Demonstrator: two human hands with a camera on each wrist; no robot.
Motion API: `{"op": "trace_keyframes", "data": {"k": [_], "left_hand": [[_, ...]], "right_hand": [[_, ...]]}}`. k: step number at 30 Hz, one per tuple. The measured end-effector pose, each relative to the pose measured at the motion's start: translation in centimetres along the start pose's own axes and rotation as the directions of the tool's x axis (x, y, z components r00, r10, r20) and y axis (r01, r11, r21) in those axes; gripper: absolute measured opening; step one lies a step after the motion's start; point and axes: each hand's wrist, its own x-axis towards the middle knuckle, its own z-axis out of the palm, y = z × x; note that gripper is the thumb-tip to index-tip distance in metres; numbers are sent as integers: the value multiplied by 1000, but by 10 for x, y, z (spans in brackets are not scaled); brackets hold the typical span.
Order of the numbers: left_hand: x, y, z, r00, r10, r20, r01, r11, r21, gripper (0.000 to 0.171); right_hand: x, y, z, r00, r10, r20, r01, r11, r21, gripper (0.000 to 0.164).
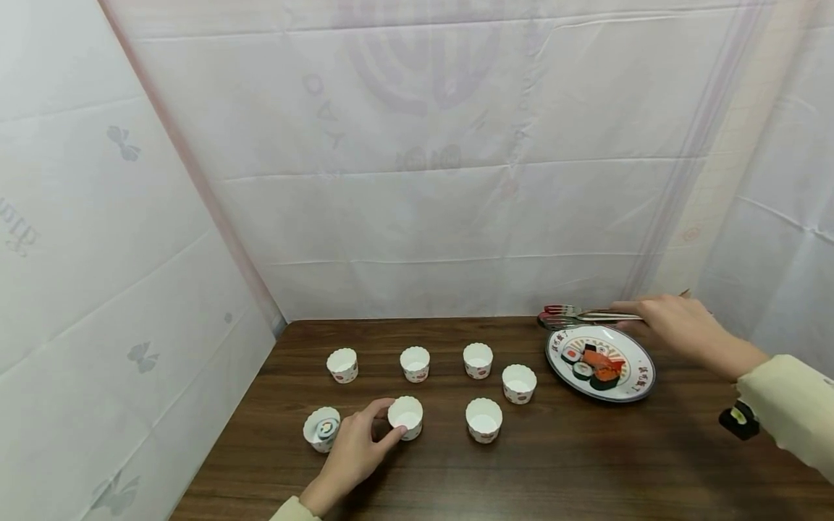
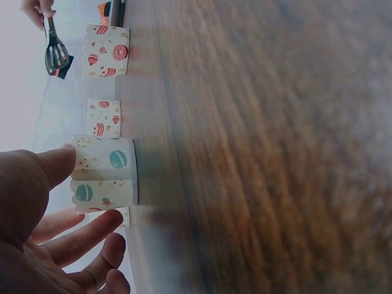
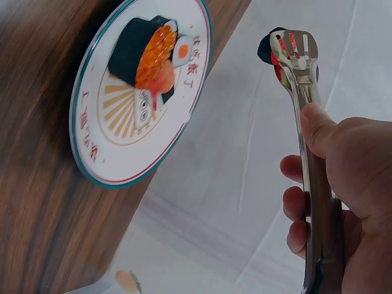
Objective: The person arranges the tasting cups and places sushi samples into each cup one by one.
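Observation:
My left hand (image 1: 357, 447) holds a white paper baking cup (image 1: 405, 416) between thumb and fingers; the cup stands upright on the table. In the left wrist view this cup (image 2: 107, 171) shows printed macarons. Just left of the hand, another baking cup (image 1: 311, 425) contains a sushi roll piece (image 1: 326, 429). My right hand (image 1: 677, 327) grips metal tongs (image 1: 606, 316) above the back edge of a plate (image 1: 622, 344). Between the slotted tips of the tongs, a dark sushi piece with red and green (image 3: 268, 49) shows in the right wrist view. Several sushi pieces (image 1: 593, 365) lie on the plate.
More baking cups stand about the wooden table (image 1: 554, 463): three along the back, including one (image 1: 415, 363) in the middle, and two nearer the plate, such as the front one (image 1: 484, 420). A white cloth wall (image 1: 417, 217) closes off the back and sides.

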Motion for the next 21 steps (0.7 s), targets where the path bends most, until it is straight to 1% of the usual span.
{"op": "trace_keyframes", "data": {"k": [5,8,12,21], "left_hand": [[-1,2,0,1000,0,0,0,1000,6,41],[-1,3,-1,1000,0,0,0,1000,2,42],[-1,4,-2,1000,1,-2,-1,1000,0,42],[-1,5,-2,1000,-9,16,9,1000,-2,42]], "right_hand": [[1,-12,-2,999,-25,-32,25,1000,0,38],[3,-19,-3,997,-56,-53,56,998,3,37],[7,-29,-3,994,-92,-57,93,996,16,37],[16,-52,-3,989,-133,-58,135,990,34,37]]}}
